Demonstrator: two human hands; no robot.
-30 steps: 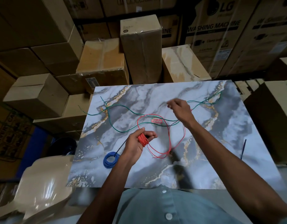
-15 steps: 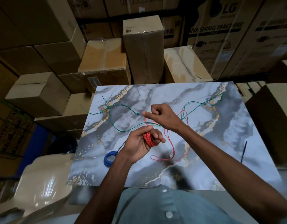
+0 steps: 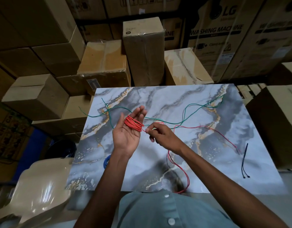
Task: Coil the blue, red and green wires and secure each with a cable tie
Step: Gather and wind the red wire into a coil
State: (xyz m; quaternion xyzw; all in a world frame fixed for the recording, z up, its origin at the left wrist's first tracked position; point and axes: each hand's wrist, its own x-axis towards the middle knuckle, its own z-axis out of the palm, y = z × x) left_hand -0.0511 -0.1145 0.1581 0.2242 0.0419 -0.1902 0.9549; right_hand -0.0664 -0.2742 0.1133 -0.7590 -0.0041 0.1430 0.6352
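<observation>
My left hand (image 3: pixel 128 129) is held palm up with straight fingers above the marble table (image 3: pixel 174 99). Several turns of the red wire (image 3: pixel 133 124) are wound round its fingers. Just to the right, my right hand (image 3: pixel 163 137) pinches the red wire where it leaves the coil. The loose red end runs right across the table and hangs down toward its front edge. The green wire (image 3: pixel 188 109) lies uncoiled across the far half of the table. The coiled blue wire (image 3: pixel 106 162) peeks out beside my left forearm. Two dark cable ties (image 3: pixel 244 160) lie near the right edge.
Cardboard boxes (image 3: pixel 143 51) are stacked behind and on both sides of the table. A beige plastic chair (image 3: pixel 41 186) stands at the lower left. A small red-and-white label (image 3: pixel 159 123) lies on the table behind my right hand.
My left hand has risen and opened palm up with the red coil round its fingers. My right hand has come down to the right of the coil, and more red wire is wound on.
</observation>
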